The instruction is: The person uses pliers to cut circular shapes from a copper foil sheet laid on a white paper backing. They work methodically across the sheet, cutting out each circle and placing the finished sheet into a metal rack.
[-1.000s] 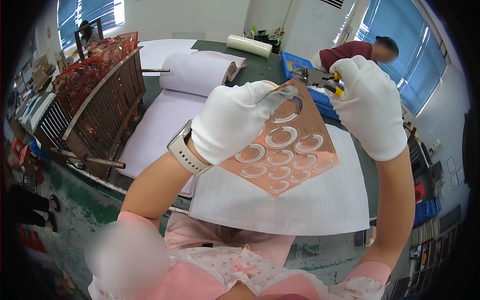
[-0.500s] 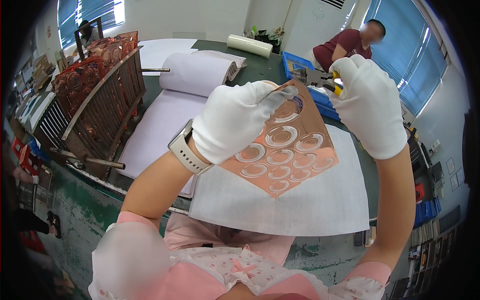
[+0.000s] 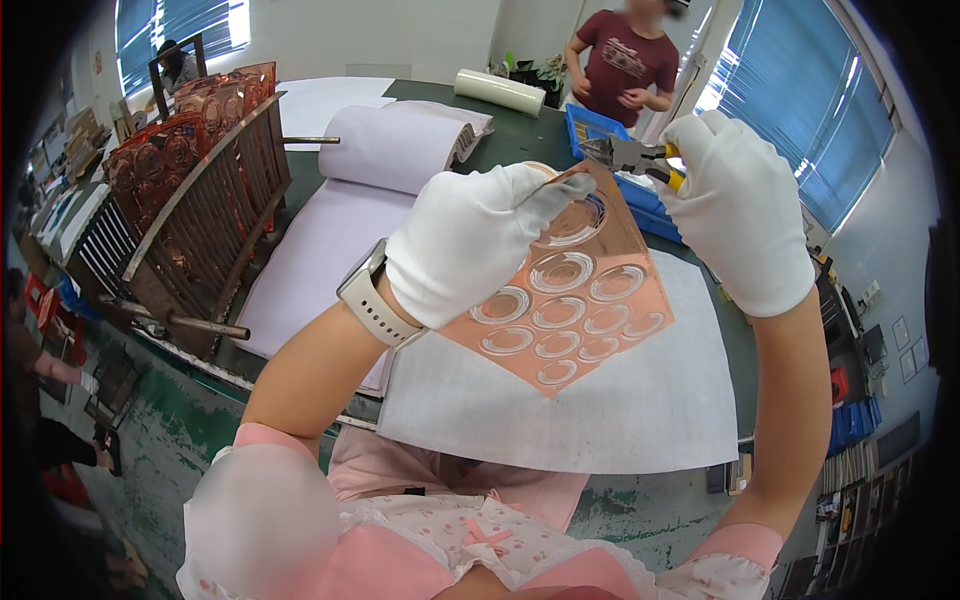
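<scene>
Right now, from the head view, your white-gloved left hand (image 3: 470, 245) is clenched on the thin copper-coloured sheet stamped with rings (image 3: 565, 300), held up above the white paper on the green bench (image 3: 520, 140). Your gloved right hand (image 3: 735, 215) grips yellow-handled pliers (image 3: 630, 157) at its far corner; bite only the edge, steadily. Since a second ago, the sheet has barely shifted, while the person in the dark red shirt (image 3: 625, 65) has stood upright.

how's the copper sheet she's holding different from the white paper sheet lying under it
The copper sheet is shiny orange-brown with rows of ring shapes; the white paper sheet is plain and matte. The copper sheet is held up tilted in the left hand, while the paper lies flat on the green table. The paper is clearly larger. Both are thin, flat sheets.
</scene>
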